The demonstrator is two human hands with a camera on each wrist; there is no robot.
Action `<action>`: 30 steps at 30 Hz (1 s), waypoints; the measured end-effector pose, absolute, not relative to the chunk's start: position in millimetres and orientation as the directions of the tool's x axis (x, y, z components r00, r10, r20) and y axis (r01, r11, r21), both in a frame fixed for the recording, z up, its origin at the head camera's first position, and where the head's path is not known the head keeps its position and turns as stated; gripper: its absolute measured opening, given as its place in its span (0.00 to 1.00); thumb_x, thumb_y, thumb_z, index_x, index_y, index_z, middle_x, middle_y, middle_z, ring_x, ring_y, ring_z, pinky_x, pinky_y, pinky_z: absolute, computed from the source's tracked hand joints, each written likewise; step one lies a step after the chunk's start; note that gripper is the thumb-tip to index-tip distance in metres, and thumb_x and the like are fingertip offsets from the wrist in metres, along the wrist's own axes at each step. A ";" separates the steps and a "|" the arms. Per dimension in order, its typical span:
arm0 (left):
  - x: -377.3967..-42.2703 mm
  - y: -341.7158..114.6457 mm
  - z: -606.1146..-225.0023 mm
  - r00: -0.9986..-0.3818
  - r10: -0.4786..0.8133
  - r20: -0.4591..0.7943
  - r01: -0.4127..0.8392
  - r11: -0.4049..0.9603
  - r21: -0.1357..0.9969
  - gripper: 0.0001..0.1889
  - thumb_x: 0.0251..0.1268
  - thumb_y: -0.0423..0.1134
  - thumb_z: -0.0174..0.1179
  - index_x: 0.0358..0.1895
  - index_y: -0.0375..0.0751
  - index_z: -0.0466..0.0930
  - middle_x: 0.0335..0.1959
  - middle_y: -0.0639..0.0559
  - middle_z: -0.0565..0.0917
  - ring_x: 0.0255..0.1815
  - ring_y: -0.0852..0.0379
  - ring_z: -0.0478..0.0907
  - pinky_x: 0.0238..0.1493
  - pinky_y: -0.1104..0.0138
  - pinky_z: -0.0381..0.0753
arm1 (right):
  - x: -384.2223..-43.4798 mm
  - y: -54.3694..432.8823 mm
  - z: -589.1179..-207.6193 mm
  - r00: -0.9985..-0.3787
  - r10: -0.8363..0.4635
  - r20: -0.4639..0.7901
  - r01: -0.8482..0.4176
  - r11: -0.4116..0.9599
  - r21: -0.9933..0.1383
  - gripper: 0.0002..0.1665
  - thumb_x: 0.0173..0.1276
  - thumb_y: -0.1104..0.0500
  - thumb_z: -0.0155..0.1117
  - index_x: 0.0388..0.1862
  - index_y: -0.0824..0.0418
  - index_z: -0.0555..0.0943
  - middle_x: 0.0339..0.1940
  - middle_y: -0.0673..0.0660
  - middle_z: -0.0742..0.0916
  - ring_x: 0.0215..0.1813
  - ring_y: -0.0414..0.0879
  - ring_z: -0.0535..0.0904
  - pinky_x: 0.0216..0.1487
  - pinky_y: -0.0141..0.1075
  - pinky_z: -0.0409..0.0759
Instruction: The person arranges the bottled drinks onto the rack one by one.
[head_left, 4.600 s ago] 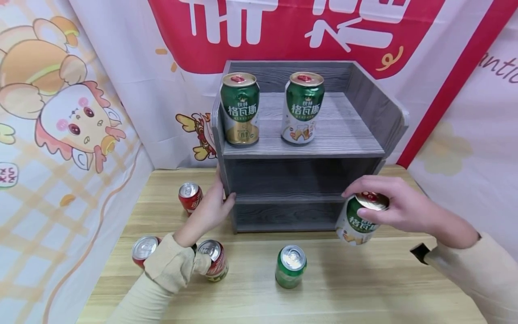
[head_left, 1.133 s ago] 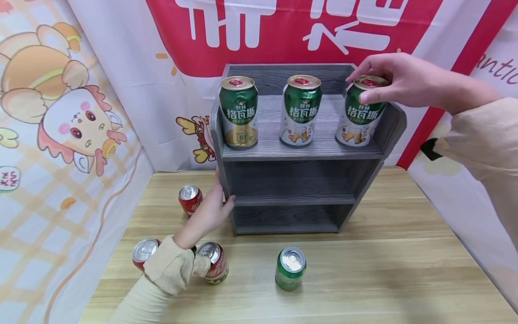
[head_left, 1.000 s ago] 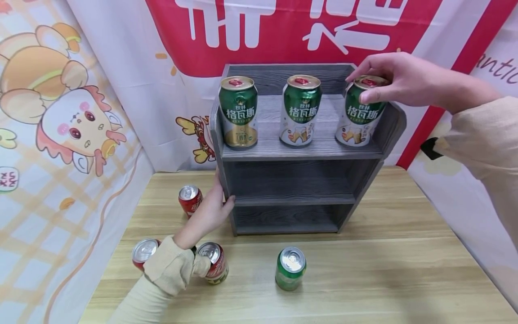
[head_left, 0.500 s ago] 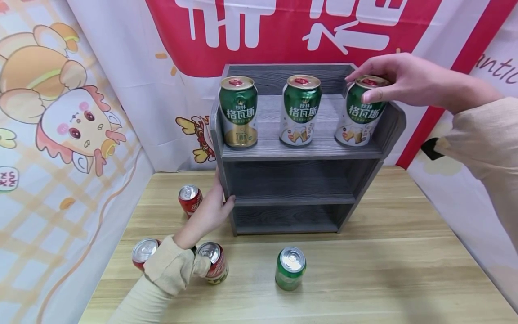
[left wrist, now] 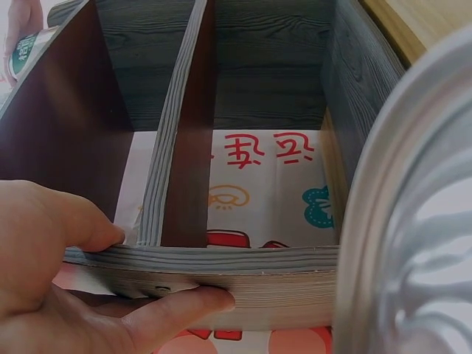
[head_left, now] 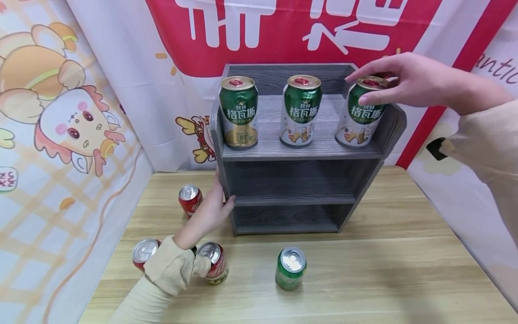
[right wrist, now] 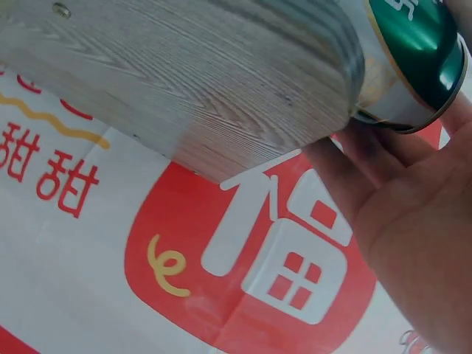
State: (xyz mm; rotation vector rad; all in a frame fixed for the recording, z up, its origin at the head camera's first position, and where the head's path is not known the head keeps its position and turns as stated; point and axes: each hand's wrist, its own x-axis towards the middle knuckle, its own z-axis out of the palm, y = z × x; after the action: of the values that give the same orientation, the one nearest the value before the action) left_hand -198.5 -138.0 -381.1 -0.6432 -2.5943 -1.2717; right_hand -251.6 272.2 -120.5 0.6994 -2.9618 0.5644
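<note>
The right can [head_left: 360, 119] stands on the top shelf [head_left: 269, 130] of the grey rack [head_left: 291, 199], at 3 o'clock from the middle can [head_left: 301, 112] and just beside the side wall [head_left: 395, 128]. Its base looks set down, though the contact itself cannot be confirmed. The right grip [head_left: 414, 82] has thumb and fingers curled round the can's upper part; how hard they press cannot be told. The left grip [head_left: 212, 208] holds the rack's 9 o'clock panel between thumb and fingers.

To place this can well, its base should sit flat, in line with the row, before the thumb and fingers part. They would best spread evenly, then lift straight up: a sideways brush could tip it against the wall or off the shelf's 6 o'clock edge. The left grip should brace the rack lightly, without tugging it.
</note>
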 end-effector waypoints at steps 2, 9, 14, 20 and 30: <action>-199.1 -137.9 -382.9 -0.886 0.299 0.354 0.463 0.545 0.699 0.49 0.68 0.24 0.57 0.81 0.30 0.29 0.72 0.23 0.65 0.67 0.32 0.72 0.62 0.44 0.77 | -249.1 271.3 -119.7 -0.902 -0.413 0.124 -0.431 0.849 -0.305 0.38 0.67 0.54 0.72 0.75 0.55 0.72 0.67 0.67 0.73 0.65 0.64 0.66 0.33 0.23 0.80; -199.5 -137.5 -383.1 -0.881 0.300 0.367 0.473 0.541 0.695 0.49 0.68 0.23 0.56 0.81 0.30 0.30 0.72 0.22 0.65 0.67 0.31 0.71 0.64 0.44 0.76 | -239.1 267.6 -121.8 -0.893 -0.414 0.177 -0.445 0.871 -0.210 0.41 0.66 0.50 0.73 0.77 0.52 0.70 0.66 0.67 0.74 0.63 0.66 0.68 0.43 0.45 0.88; -198.5 -137.5 -381.4 -0.887 0.302 0.349 0.461 0.547 0.698 0.49 0.68 0.24 0.57 0.81 0.30 0.29 0.71 0.23 0.66 0.66 0.33 0.72 0.63 0.46 0.77 | -236.8 266.4 -124.2 -0.871 -0.436 0.225 -0.480 0.853 -0.205 0.42 0.64 0.53 0.76 0.75 0.55 0.71 0.66 0.67 0.75 0.62 0.65 0.70 0.39 0.29 0.84; -199.5 -137.5 -383.0 -0.880 0.305 0.364 0.475 0.544 0.692 0.49 0.68 0.23 0.57 0.81 0.30 0.29 0.71 0.22 0.67 0.64 0.32 0.75 0.60 0.46 0.79 | -235.6 267.1 -124.4 -0.872 -0.432 0.229 -0.479 0.850 -0.219 0.40 0.64 0.54 0.75 0.75 0.55 0.73 0.65 0.67 0.76 0.61 0.65 0.71 0.37 0.21 0.78; -199.6 -137.4 -383.3 -0.887 0.302 0.350 0.462 0.549 0.697 0.49 0.69 0.23 0.57 0.81 0.30 0.29 0.71 0.23 0.66 0.65 0.32 0.73 0.62 0.46 0.78 | -236.3 268.1 -125.4 -0.884 -0.420 0.204 -0.459 0.861 -0.217 0.39 0.67 0.55 0.73 0.76 0.54 0.72 0.62 0.67 0.76 0.59 0.62 0.71 0.32 0.19 0.75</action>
State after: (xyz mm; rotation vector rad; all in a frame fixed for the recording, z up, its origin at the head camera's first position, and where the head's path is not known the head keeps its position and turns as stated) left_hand -199.6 -137.4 -383.3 -0.6468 -2.5941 -1.2516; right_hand -236.3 268.1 -125.4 0.6855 -2.8854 0.3925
